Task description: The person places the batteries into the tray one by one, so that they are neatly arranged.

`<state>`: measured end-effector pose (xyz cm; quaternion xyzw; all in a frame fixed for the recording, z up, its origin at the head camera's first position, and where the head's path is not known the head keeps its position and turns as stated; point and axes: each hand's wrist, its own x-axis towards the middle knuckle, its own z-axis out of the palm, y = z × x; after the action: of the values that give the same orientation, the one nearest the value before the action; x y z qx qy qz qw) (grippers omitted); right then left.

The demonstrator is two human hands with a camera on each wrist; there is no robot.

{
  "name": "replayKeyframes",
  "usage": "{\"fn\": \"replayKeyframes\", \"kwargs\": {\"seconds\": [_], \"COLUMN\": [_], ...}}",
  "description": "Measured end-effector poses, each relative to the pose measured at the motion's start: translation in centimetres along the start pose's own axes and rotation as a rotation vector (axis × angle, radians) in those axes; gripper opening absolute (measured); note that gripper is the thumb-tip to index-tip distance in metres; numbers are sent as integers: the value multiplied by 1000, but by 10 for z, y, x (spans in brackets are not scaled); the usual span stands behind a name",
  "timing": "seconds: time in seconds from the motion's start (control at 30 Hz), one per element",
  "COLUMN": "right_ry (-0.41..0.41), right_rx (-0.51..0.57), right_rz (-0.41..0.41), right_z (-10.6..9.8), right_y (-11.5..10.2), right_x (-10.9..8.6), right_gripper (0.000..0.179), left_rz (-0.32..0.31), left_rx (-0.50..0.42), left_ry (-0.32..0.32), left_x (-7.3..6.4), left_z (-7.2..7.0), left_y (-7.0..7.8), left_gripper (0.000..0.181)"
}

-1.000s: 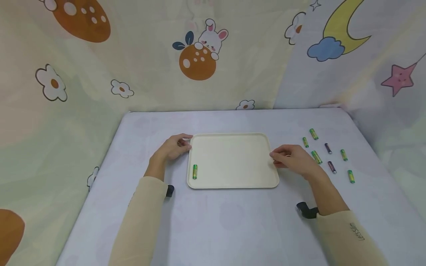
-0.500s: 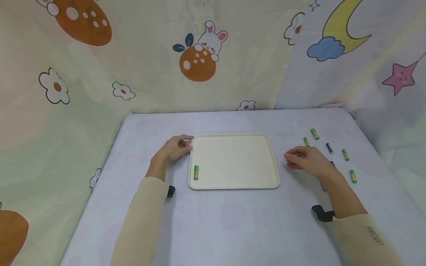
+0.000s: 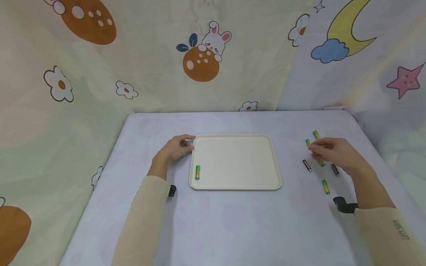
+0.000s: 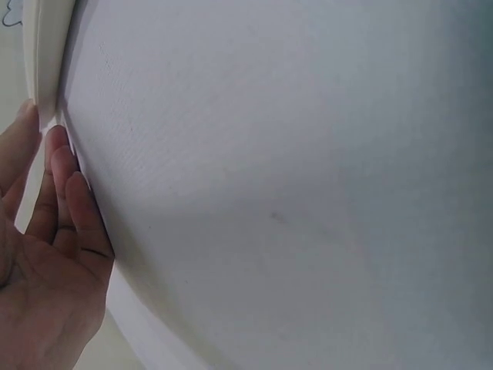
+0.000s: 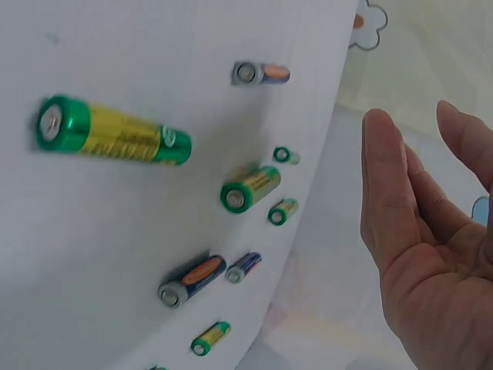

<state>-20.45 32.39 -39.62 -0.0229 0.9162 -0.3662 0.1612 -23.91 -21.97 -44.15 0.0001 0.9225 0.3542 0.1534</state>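
A cream rectangular tray (image 3: 236, 162) lies on the table, with one green-and-yellow battery (image 3: 198, 172) near its left rim. My left hand (image 3: 174, 147) holds the tray's left edge; in the left wrist view the thumb and fingers (image 4: 58, 185) meet around the rim. Over the batteries at the right hovers my right hand (image 3: 337, 152), thumb and fingers apart in the right wrist view with nothing between them. Beneath and beside it lie several green batteries (image 3: 326, 187) and dark ones (image 3: 307, 165); the hand hides some of them in the head view.
A pale cloth covers the table (image 3: 233, 225). Behind and at the sides hangs a printed curtain (image 3: 149, 55) with a rabbit, flowers and a moon. Batteries are scattered loosely across the table's right side, some close together.
My right hand has moved from beside the tray's right rim rightward to above the scattered batteries. The left hand stays at the tray's left edge.
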Motion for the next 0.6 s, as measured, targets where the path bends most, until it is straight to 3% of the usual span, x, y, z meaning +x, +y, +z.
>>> {"fn": "replayKeyframes", "kwargs": {"seconds": [0.33, 0.6], "right_ry": [12, 80], "right_rx": [56, -48], "right_rz": [102, 101], "right_z": [-6, -6], "right_y": [23, 27], "right_x": [-3, -1], "right_gripper": [80, 77], "left_rz": [-1, 3], "left_rx": [-7, -8], "left_ry": [-7, 5], "left_x": [-2, -1], "left_z": [-1, 2], "left_y": [-3, -4], "left_gripper": [48, 47]}}
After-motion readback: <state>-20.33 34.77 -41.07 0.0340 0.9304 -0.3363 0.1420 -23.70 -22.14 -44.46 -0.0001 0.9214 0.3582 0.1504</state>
